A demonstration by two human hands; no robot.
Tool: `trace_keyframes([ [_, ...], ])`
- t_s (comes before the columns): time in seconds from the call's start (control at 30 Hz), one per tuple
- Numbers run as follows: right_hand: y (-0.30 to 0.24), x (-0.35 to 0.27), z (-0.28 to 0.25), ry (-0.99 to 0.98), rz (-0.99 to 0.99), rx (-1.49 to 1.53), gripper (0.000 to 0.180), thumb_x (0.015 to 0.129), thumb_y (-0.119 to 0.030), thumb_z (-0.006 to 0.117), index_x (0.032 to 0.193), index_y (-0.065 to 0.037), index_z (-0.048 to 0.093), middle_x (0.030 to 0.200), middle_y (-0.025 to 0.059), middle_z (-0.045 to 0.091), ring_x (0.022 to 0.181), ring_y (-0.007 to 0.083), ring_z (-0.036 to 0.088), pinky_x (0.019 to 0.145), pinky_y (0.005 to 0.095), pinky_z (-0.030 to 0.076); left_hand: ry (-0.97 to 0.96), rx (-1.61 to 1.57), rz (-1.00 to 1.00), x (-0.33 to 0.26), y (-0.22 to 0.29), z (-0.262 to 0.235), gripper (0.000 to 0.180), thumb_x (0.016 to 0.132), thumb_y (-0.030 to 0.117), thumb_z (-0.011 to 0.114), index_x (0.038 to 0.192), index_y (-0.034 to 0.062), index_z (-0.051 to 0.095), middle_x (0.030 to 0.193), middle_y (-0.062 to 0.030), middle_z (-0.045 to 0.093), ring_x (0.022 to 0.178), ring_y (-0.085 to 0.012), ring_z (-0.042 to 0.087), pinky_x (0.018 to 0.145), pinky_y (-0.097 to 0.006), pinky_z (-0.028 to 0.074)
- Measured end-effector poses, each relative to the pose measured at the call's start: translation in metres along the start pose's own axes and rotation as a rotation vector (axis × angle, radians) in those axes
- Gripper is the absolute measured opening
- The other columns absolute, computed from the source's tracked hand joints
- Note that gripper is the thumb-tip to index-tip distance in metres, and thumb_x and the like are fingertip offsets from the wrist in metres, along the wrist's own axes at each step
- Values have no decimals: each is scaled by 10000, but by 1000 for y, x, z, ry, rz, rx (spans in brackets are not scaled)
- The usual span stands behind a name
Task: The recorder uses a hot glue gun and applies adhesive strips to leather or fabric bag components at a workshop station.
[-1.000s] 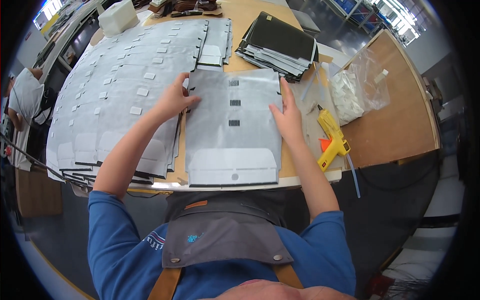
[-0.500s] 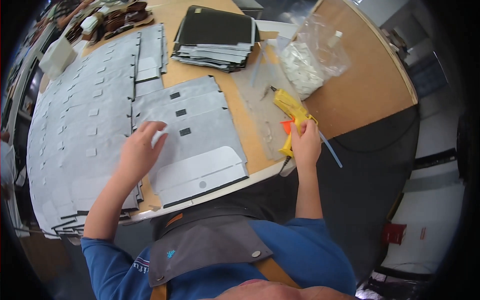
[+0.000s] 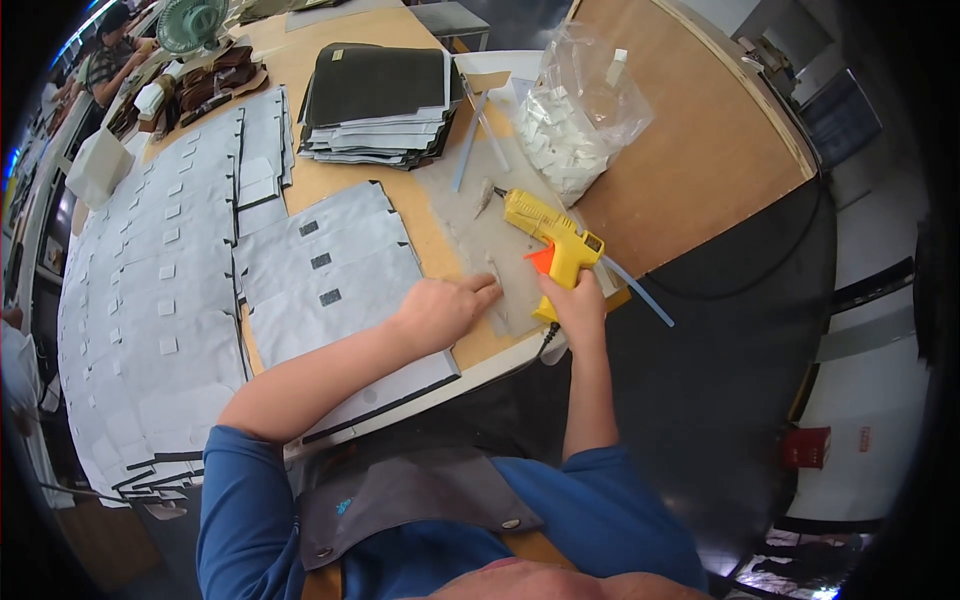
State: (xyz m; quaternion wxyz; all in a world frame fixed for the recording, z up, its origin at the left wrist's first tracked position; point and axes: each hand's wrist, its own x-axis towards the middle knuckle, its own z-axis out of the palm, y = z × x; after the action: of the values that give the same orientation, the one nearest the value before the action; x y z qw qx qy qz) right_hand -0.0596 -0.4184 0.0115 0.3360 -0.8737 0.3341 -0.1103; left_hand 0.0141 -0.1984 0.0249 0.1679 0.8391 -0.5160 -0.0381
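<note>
A yellow hot glue gun (image 3: 548, 225) with an orange trigger is gripped at its handle by my right hand (image 3: 580, 305). Its nozzle points to the far left, and a translucent glue stick (image 3: 640, 292) sticks out of its back. My left hand (image 3: 445, 312) reaches across the near grey panels, its fingers drawn together and their tips at the translucent sheet (image 3: 455, 215). Anything pinched there is too small to make out. Small pale scraps lie by those fingertips. Under my left forearm are overlapping grey panels (image 3: 365, 250) with three dark square patches (image 3: 320, 261) in a row.
Many grey panels with small pale squares (image 3: 167, 307) cover the table's left. A stack of dark-faced panels (image 3: 375, 85) stands behind. At the far right, a clear bag of white pieces (image 3: 565, 140) rests near a raised wooden board (image 3: 690, 130). Beyond are a green fan (image 3: 190, 25) and another person (image 3: 110, 60).
My left hand has moved right, from the grey panels to the translucent sheet beside the glue gun. The right hand keeps hold of the gun. The view has shifted, showing more of the far side.
</note>
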Motion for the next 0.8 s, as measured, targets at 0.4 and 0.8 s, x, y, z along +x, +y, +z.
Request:
trace_keyframes([
  [0.4, 34, -22, -17, -245, -114, 1440, 582, 877, -103, 662, 1389, -120, 387, 1078, 82, 606, 753, 194, 633, 651, 330, 530, -55, 130, -6, 3, -3, -1, 346, 931, 210, 563, 1267, 143, 604, 1323, -30, 594, 654, -251, 691, 565, -375, 556],
  [0.8, -7, -6, -55, -696, -538, 1899, 542, 973, -246, 578, 1455, -164, 344, 1487, 111, 424, 596, 164, 542, 584, 325, 457, 204, -1886, -628, -56, -50, -72, 334, 912, 146, 423, 1187, 59, 592, 769, 39, 470, 586, -58, 308, 512, -209, 252],
])
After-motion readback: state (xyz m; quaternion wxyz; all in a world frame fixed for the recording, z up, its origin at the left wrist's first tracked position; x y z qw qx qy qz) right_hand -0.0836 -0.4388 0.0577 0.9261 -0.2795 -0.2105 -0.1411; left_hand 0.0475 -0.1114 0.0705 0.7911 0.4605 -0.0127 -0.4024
